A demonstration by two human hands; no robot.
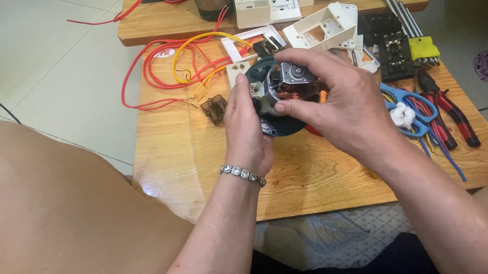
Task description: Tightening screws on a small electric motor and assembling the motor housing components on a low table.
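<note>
A home repair corner is showing itself; a low wooden worktop (196, 156) is sitting on tiled floor (49, 62); pliers (453, 111), red wires (152, 73) and white switch housings (321, 27) are lying about.

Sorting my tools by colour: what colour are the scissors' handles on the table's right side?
Blue. The scissors show best in the head view, beside the right hand.

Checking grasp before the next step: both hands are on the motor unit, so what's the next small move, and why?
Probably lower the motor assembly onto the bare wooden table before working it further. Left hand and right hand both carry it in mid-air, copper windings exposed, leaving neither hand free for the pliers.
</note>
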